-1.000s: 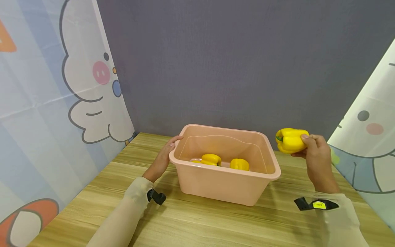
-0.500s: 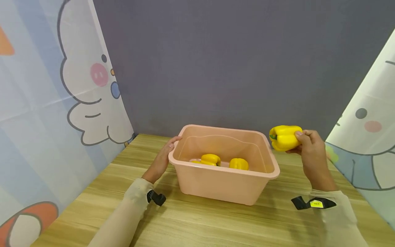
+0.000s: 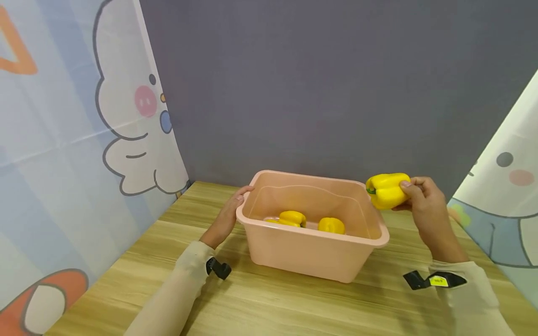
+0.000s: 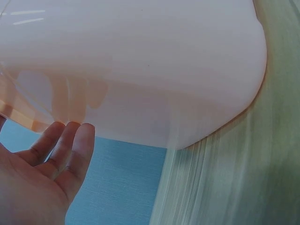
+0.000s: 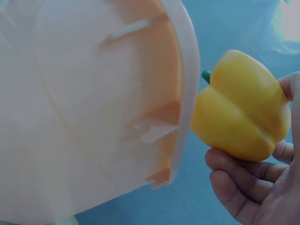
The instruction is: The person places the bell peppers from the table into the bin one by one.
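Observation:
A pink plastic tub [image 3: 302,249] stands on the table. My left hand [image 3: 228,215] holds its left rim; in the left wrist view the fingertips [image 4: 84,133] meet the outer wall below that rim. At the opposite side, my right hand [image 3: 430,217] grips a yellow bell pepper [image 3: 387,191] by its blunt end, with the thumb on the near side. The pepper's green stem [image 5: 206,76] points left toward the tub. In the head view the pepper overlaps the tub's right rim. Inside lie more yellow peppers [image 3: 293,218], partly hidden by the front wall, one of them a separate pepper [image 3: 331,226] at the right.
The wood-grain table [image 3: 269,305] extends in front of the tub. Behind it rises a plain grey partition [image 3: 319,88]. Cartoon-printed sheets hang at the left [image 3: 63,149] and right. A black strap device sits on each sleeved wrist.
My right hand has carried the pepper leftward, closer to the tub's right rim. The left hand stays on the left rim, and the head view has shifted slightly.

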`<state>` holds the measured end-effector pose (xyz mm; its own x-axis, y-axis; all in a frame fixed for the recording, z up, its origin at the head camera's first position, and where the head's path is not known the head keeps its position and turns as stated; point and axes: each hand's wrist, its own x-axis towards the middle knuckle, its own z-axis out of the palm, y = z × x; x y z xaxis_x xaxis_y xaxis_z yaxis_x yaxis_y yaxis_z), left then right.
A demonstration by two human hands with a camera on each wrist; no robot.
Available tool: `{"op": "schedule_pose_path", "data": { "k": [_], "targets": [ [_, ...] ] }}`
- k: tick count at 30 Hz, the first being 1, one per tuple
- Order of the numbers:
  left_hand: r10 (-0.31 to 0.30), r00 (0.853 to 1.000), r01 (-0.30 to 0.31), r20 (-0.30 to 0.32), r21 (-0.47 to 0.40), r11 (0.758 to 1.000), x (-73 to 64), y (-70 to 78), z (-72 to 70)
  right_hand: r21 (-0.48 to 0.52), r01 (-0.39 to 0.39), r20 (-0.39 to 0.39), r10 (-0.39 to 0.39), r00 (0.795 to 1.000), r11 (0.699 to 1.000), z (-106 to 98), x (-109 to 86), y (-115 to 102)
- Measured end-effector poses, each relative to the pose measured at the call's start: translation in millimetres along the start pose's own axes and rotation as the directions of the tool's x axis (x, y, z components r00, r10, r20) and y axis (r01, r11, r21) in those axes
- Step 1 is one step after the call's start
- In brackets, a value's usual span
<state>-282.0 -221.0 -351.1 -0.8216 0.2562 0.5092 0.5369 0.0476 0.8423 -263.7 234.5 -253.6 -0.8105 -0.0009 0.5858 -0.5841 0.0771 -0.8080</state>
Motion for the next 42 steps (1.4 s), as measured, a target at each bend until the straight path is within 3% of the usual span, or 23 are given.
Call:
{"op": "schedule_pose_path", "data": {
  "k": [6, 13, 20, 28, 42],
  "targets": [
    [0.003, 1.0, -0.003, 0.016, -0.016, 1.0, 0.2, 0.7, -0.4, -0.186, -0.009, 0.078, 0.024, 0.997, 0.982, -2, 3.8, -5],
    [-0.001, 1.0, 0.001, 0.015, -0.03, 1.0, -0.3, 2.0, -0.4, -0.438, 0.019, 0.185, 0.07, 0.98, 0.899, -3, 8.4, -14],
    [-0.004, 1.0, 0.004, 0.009, -0.033, 0.999, -1.3, 3.0, 1.4, -0.476, -0.005, 0.225, 0.127, 0.966, 0.88, -6, 10.8, -20],
    [0.003, 1.0, -0.003, 0.015, -0.039, 0.999, -1.0, 2.8, 0.7, -0.524, 0.017, 0.262, 0.142, 0.955, 0.852, 1, 12.3, -23],
    [-0.016, 1.0, 0.016, -0.015, 0.002, 1.0, 2.4, -1.7, 3.2, -0.586, 0.04, 0.343, 0.203, 0.917, 0.809, 1, 24.0, -19]
  ]
}}
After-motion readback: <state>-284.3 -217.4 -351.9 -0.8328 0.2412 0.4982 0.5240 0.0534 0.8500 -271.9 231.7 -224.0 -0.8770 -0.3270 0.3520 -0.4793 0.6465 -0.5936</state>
